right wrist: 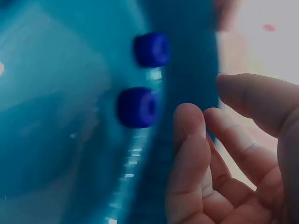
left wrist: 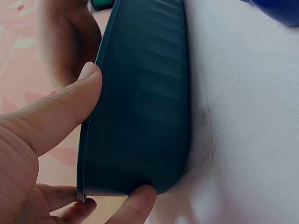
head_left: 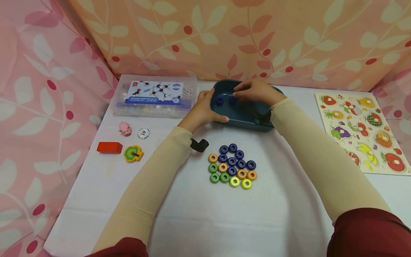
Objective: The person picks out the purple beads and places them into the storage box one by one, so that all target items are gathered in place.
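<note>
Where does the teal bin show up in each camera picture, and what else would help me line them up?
Head: the teal bin is in the upper half, slightly right of centre.
Left wrist: its outer wall runs down the picture, slightly left of the middle.
Right wrist: its inside fills the left and middle.
Shared landmark: the right hand, over the bin in head, blurred at upper left in left wrist, at lower right in right wrist.

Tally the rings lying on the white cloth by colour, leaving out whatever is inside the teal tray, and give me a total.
Dark blue rings: 8
Orange rings: 4
Green rings: 3
Yellow rings: 2
Total: 17
</note>
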Action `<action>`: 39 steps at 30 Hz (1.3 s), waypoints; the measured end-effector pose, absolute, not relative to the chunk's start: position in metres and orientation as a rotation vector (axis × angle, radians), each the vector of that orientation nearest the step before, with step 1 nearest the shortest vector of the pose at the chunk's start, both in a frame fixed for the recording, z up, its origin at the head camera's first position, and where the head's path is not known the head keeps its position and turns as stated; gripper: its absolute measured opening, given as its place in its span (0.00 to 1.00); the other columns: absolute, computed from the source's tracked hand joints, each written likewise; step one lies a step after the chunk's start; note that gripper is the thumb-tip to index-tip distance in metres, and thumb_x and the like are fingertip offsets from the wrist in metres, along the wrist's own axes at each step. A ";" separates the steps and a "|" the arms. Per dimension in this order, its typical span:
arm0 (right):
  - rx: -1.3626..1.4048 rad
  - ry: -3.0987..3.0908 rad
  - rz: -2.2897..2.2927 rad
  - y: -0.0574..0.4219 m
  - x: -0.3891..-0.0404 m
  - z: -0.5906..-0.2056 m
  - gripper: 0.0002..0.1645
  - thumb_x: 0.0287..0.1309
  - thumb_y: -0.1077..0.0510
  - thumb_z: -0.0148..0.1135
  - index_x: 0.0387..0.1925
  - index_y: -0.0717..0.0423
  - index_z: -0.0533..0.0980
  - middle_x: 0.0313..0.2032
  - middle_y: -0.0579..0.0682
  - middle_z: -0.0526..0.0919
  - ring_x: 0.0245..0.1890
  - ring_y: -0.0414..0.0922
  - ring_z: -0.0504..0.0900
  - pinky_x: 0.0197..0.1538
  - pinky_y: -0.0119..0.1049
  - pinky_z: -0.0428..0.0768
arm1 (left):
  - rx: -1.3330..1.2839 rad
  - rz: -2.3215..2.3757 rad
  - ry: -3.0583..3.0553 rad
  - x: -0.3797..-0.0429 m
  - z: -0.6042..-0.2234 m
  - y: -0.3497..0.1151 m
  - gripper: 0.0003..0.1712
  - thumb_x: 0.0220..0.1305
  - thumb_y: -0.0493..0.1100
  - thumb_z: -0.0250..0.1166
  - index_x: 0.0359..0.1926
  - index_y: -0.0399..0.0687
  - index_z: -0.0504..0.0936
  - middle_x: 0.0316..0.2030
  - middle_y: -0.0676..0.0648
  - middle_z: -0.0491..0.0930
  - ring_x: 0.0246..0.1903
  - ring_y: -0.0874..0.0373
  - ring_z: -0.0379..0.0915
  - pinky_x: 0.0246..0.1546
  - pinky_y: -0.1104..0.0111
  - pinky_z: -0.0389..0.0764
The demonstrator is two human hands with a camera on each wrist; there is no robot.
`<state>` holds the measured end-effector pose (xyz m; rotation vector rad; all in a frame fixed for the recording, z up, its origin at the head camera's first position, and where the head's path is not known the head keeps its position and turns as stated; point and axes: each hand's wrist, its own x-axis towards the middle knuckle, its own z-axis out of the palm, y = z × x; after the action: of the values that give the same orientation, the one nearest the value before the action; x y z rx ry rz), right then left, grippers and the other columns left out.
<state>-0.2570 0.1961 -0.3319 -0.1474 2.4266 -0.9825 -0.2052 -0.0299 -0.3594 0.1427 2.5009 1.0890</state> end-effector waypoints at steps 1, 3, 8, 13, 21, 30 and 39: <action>-0.145 2.438 -1.003 0.199 -0.250 -0.327 0.35 0.63 0.37 0.64 0.65 0.49 0.75 0.63 0.52 0.76 0.57 0.49 0.83 0.67 0.45 0.74 | 0.139 1.087 2.499 -0.205 -0.360 -0.030 0.73 0.45 0.60 0.81 0.81 0.61 0.40 0.77 0.50 0.43 0.75 0.50 0.51 0.75 0.56 0.59; -0.157 2.488 -1.025 0.205 -0.234 -0.317 0.35 0.61 0.34 0.64 0.64 0.47 0.76 0.61 0.50 0.76 0.56 0.48 0.83 0.67 0.47 0.74 | 0.130 1.087 2.494 -0.206 -0.360 -0.029 0.73 0.45 0.60 0.81 0.81 0.61 0.40 0.78 0.50 0.43 0.75 0.49 0.51 0.75 0.56 0.59; -0.206 2.620 -1.040 0.217 -0.170 -0.303 0.27 0.59 0.35 0.67 0.55 0.43 0.82 0.49 0.48 0.85 0.44 0.46 0.83 0.47 0.39 0.80 | 0.124 1.085 2.495 -0.206 -0.360 -0.029 0.73 0.45 0.59 0.81 0.81 0.62 0.40 0.78 0.50 0.43 0.75 0.48 0.51 0.74 0.54 0.60; -0.244 2.559 -0.997 0.230 -0.108 -0.328 0.20 0.58 0.42 0.72 0.50 0.43 0.85 0.37 0.50 0.86 0.29 0.47 0.77 0.29 0.35 0.73 | 0.114 1.079 2.509 -0.206 -0.357 -0.030 0.73 0.46 0.58 0.81 0.81 0.62 0.40 0.78 0.50 0.42 0.75 0.48 0.51 0.74 0.54 0.60; -0.274 2.372 -1.054 0.237 -0.062 -0.384 0.22 0.55 0.49 0.75 0.51 0.49 0.84 0.38 0.48 0.87 0.29 0.41 0.79 0.34 0.32 0.75 | 0.088 1.092 2.486 -0.206 -0.358 -0.028 0.73 0.46 0.58 0.81 0.81 0.64 0.39 0.78 0.52 0.41 0.76 0.50 0.50 0.75 0.55 0.59; -0.286 2.431 -1.044 0.233 -0.055 -0.401 0.17 0.55 0.50 0.74 0.47 0.45 0.84 0.35 0.46 0.84 0.30 0.41 0.80 0.35 0.32 0.76 | 0.099 1.095 2.483 -0.205 -0.361 -0.028 0.73 0.45 0.58 0.82 0.81 0.64 0.40 0.78 0.51 0.42 0.76 0.49 0.50 0.74 0.54 0.59; -0.273 2.643 -1.021 0.230 -0.094 -0.334 0.18 0.57 0.48 0.73 0.49 0.46 0.85 0.35 0.48 0.86 0.31 0.45 0.80 0.28 0.35 0.75 | 0.097 1.099 2.482 -0.205 -0.360 -0.028 0.73 0.45 0.59 0.81 0.81 0.64 0.39 0.78 0.52 0.42 0.75 0.50 0.50 0.74 0.55 0.60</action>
<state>-0.0945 0.2303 -0.3338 -0.2733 2.6431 -1.0214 -0.2054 -0.0284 -0.3603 0.0974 2.4823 1.0988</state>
